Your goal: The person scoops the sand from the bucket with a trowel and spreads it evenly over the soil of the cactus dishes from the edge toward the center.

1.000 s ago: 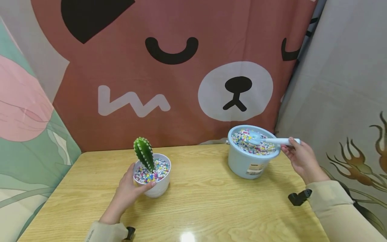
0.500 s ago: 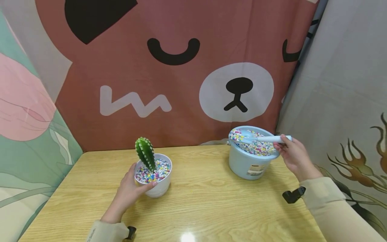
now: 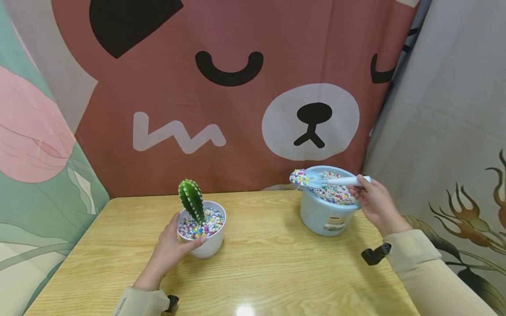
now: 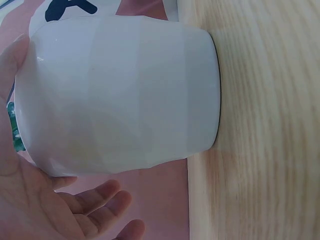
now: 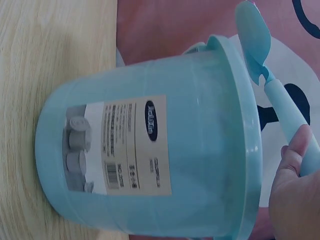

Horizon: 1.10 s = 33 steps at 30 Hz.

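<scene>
On the left of the table, a white flowerpot (image 3: pixel 207 249) holds a green cactus (image 3: pixel 191 202) set in small coloured pebbles (image 3: pixel 211 221). My left hand (image 3: pixel 168 250) grips the pot by its rim, thumb along the near side; in the left wrist view several fingers (image 4: pixel 107 200) stick out beside the pot. With my right hand (image 3: pixel 377 204) I hold the handle of a light blue scoop (image 3: pixel 314 179), its bowl carrying coloured pebbles. The scoop lies level above the light blue bucket (image 3: pixel 326 219), its tip past the bucket's left rim. More pebbles fill the bucket almost to the rim.
Both vessels stand on a light wooden table (image 3: pixel 257 245). A curtain with a bear face (image 3: pixel 237 105) hangs behind the table's back edge. Patterned cloths hang at the left and right sides.
My right hand has moved left and lifted the scoop out of the bucket's pebbles, with a load in its bowl. The left hand and the flowerpot stay where they were.
</scene>
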Each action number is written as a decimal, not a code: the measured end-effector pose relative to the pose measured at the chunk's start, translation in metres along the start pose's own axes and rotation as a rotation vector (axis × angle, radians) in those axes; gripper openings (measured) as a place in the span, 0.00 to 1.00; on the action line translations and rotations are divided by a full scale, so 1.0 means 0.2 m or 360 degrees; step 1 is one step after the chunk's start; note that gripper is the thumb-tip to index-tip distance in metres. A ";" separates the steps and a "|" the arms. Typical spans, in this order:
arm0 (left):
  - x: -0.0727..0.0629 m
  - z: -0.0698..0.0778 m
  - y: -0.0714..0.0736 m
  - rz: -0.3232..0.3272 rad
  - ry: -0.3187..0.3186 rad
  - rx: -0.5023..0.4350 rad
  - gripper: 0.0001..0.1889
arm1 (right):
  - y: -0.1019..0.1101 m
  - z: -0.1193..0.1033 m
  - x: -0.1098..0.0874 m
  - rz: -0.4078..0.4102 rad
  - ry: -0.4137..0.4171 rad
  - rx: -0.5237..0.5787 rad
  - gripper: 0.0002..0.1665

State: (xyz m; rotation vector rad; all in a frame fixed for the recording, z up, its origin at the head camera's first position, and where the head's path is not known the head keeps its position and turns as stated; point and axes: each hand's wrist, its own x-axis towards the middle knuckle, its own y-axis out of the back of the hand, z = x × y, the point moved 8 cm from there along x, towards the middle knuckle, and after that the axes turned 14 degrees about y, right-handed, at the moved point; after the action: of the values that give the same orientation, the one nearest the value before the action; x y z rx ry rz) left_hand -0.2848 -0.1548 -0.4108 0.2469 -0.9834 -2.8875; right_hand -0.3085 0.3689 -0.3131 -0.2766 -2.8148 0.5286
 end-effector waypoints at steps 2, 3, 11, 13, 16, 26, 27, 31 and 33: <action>0.00 0.00 0.00 0.0008 0.0000 0.0009 0.64 | -0.02 0.01 0.00 -0.0007 -0.0017 -0.0037 0.13; 0.00 0.00 0.00 0.0012 0.0002 0.0017 0.64 | -0.03 0.02 0.00 -0.0014 -0.0025 -0.0054 0.14; 0.00 0.00 0.01 0.0026 0.0030 0.0062 0.64 | -0.13 0.04 0.02 -0.0061 -0.0027 -0.0034 0.12; 0.00 0.00 0.01 0.0033 0.0030 0.0073 0.64 | -0.16 0.05 0.02 -0.0081 -0.0024 -0.0021 0.12; 0.00 0.00 0.01 0.0035 0.0029 0.0074 0.64 | -0.20 0.06 0.01 -0.0092 -0.0028 -0.0038 0.11; 0.00 0.00 0.00 0.0045 0.0015 0.0067 0.64 | -0.31 0.13 0.02 -0.0147 -0.0052 -0.0174 0.12; 0.00 0.00 0.00 0.0045 0.0015 0.0066 0.64 | -0.32 0.14 0.02 -0.0154 -0.0057 -0.0182 0.12; 0.00 0.00 0.01 0.0054 0.0014 0.0062 0.64 | -0.36 0.16 0.02 -0.0155 -0.0071 -0.0167 0.11; 0.00 0.00 0.01 0.0055 0.0013 0.0060 0.64 | -0.38 0.17 0.03 -0.0156 -0.0062 -0.0156 0.10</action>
State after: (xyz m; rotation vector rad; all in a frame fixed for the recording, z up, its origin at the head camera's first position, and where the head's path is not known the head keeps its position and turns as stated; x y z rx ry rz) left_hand -0.2852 -0.1561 -0.4102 0.2415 -1.0315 -2.8369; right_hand -0.3339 0.2891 -0.3145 -0.1480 -2.8791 0.3796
